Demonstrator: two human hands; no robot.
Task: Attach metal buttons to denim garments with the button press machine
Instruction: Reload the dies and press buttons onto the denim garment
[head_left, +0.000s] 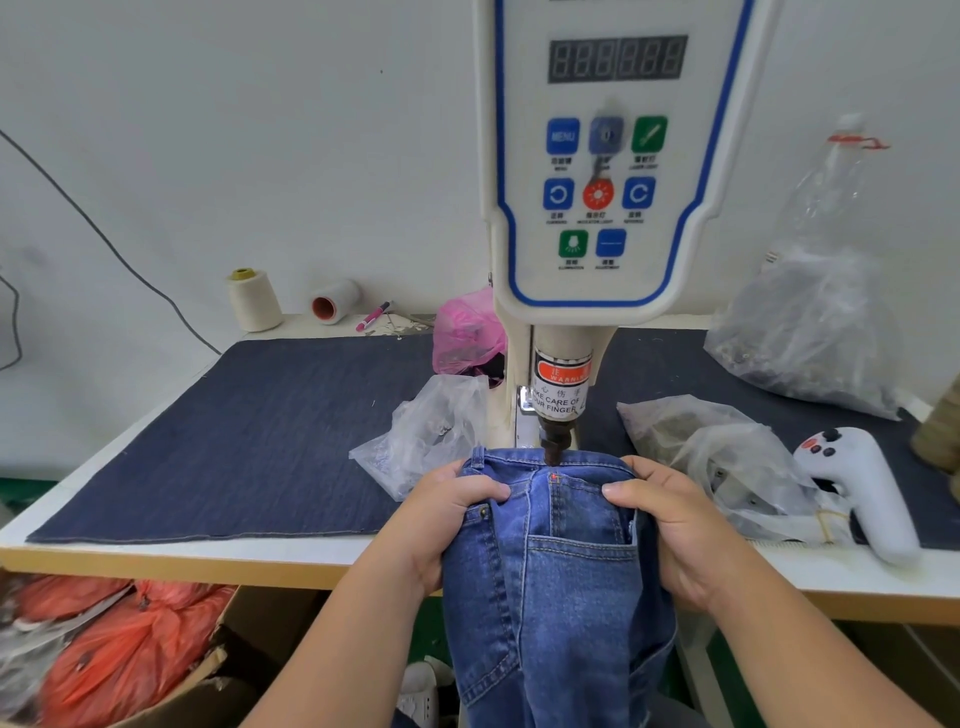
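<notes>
Blue denim jeans (561, 571) hang over the table's front edge, their waistband lying under the dark punch (555, 448) of the white button press machine (597, 171). A red light dot shows on the waistband just below the punch. My left hand (447, 512) grips the waistband on the left, thumb on top near a small metal rivet. On the right side my right hand (667, 525) grips the waistband, thumb pressed on the denim. The die under the fabric is hidden.
A dark denim mat (249, 441) covers the table. Clear plastic bags (426, 436) of small metal parts lie left and right of the machine, a pink bag (467, 332) behind. A white handheld device (862, 483) lies at right. Thread cones (254, 301) stand at the back.
</notes>
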